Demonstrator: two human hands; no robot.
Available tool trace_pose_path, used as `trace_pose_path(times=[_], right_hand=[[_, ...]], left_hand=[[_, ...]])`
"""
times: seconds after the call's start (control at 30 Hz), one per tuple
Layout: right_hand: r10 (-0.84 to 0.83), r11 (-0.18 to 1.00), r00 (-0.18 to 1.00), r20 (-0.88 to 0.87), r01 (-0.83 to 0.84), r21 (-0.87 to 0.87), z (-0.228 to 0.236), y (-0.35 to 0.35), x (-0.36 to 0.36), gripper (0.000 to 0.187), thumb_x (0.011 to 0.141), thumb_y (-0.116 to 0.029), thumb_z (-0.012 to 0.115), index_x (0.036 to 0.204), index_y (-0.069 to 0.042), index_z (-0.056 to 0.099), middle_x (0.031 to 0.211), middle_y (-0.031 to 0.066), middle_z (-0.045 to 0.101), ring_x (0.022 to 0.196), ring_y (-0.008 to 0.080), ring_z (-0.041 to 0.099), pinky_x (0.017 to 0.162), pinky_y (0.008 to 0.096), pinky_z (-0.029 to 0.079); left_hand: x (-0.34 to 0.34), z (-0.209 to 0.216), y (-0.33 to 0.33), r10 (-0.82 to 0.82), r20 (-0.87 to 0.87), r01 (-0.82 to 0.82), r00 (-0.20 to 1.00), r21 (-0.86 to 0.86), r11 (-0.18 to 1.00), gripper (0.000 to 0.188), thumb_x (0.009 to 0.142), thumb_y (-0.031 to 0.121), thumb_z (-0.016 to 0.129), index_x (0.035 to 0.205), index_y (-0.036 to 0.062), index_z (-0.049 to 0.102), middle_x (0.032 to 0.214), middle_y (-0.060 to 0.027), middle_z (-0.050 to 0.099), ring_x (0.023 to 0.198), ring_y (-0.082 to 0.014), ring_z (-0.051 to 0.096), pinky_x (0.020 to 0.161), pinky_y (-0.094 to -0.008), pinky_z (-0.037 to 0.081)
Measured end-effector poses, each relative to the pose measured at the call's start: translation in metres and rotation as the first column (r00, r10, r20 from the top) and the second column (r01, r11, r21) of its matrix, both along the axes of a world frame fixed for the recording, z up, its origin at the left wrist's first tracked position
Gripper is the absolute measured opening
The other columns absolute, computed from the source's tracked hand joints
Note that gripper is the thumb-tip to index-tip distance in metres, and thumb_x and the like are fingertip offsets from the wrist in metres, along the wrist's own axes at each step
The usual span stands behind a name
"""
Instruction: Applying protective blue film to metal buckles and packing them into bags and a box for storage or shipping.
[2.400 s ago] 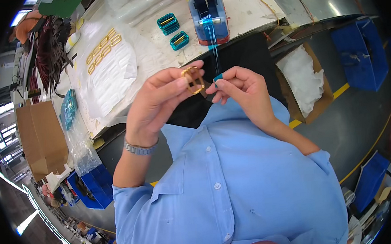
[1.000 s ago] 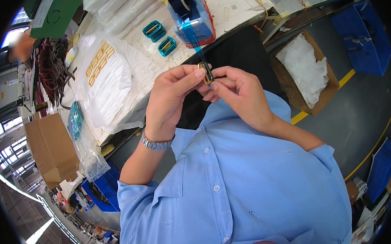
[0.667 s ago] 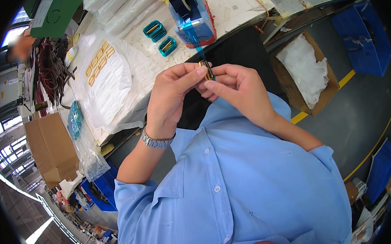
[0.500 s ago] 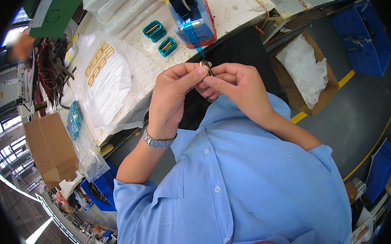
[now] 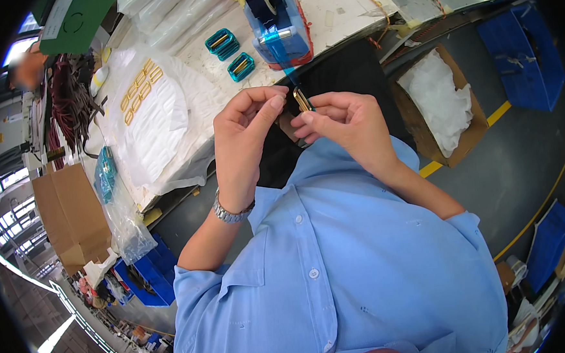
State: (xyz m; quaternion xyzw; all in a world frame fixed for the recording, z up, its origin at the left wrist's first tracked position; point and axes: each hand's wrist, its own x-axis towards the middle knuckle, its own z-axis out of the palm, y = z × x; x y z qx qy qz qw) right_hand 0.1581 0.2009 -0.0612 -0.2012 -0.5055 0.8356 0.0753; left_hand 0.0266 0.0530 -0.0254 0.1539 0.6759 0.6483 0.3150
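- Pinches gold buckle between thumb and fingers of right hand, tilted, over black surface, just off the near edge of table.
- Presses thumb and forefinger of left hand together, just beside gold buckle; cannot tell of anything thin held between.
- Shows blue tape stretched from blue dispenser down toward gold buckle; cannot confirm exact contact there.
- Wears metal watch on left wrist, with light-blue shirt.
- Counts two teal items with gold centres on table, near each other, just left of blue dispenser.
- Finds gold pieces in rows on white sheet, farther left on table.
- Locates brown carton holding white wadding at right, with blue bin beyond.
- Records, at far left, opened cardboard box near teal bag.
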Motion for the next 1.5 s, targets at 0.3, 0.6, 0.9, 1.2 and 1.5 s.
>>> trace_pose_path(times=[0.3,0.6,0.9,1.2,1.5], right_hand=[[0.022,0.998,1.000,-0.022,-0.023,-0.050,0.005,-0.002,0.004,0.028,0.104,-0.006,0.070,0.125,0.013,0.067,0.106,0.0190,0.080,0.093,0.0216,0.080,0.079,0.0309,0.065],[0.025,0.985,0.998,-0.056,-0.034,-0.170,0.006,-0.006,0.004,0.026,0.103,-0.004,0.069,0.123,0.012,0.066,0.112,0.0196,0.079,0.098,0.0240,0.080,0.083,0.0319,0.066],[0.075,0.988,0.997,0.033,-0.079,0.130,0.012,0.005,0.000,0.016,0.099,-0.003,0.074,0.112,0.006,0.071,0.092,0.0124,0.081,0.080,0.0162,0.079,0.069,0.0272,0.063],[0.094,0.878,0.990,-0.109,-0.031,0.477,0.011,0.032,-0.020,0.070,0.085,-0.008,0.089,0.147,0.002,0.059,0.133,0.0142,0.074,0.126,0.0211,0.069,0.109,0.0368,0.054],[0.136,0.952,0.984,-0.116,-0.098,0.290,0.010,0.028,-0.033,0.059,0.090,-0.001,0.083,0.143,0.010,0.060,0.134,0.0179,0.073,0.123,0.0207,0.070,0.107,0.0340,0.056]], left_hand=[[0.001,-0.017,0.006,-0.150,0.117,0.152,0.982,-0.014,0.988,0.016,0.103,0.008,0.070,0.111,-0.0039,0.077,0.098,-0.0020,0.075,0.085,-0.0062,0.064,0.079,-0.0220,0.051],[-0.006,-0.023,0.011,-0.091,0.233,0.103,0.968,-0.038,0.994,0.013,0.098,0.011,0.071,0.097,-0.0010,0.075,0.087,-0.0010,0.073,0.074,-0.0055,0.062,0.068,-0.0228,0.050],[-0.016,-0.025,0.005,-0.198,0.431,0.213,0.880,0.014,0.977,0.015,0.104,0.014,0.065,0.102,0.0018,0.074,0.084,0.0005,0.067,0.074,-0.0079,0.061,0.073,-0.0259,0.053],[-0.032,-0.016,0.012,-0.182,0.716,0.192,0.673,0.069,0.979,0.012,0.100,0.011,0.066,0.092,0.0027,0.069,0.078,-0.0029,0.065,0.068,-0.0145,0.059,0.064,-0.0313,0.048],[-0.044,-0.009,0.018,-0.136,0.866,0.143,0.481,0.075,0.987,0.011,0.104,0.014,0.066,0.112,0.0069,0.066,0.085,-0.0006,0.067,0.070,-0.0104,0.058,0.063,-0.0284,0.051]])
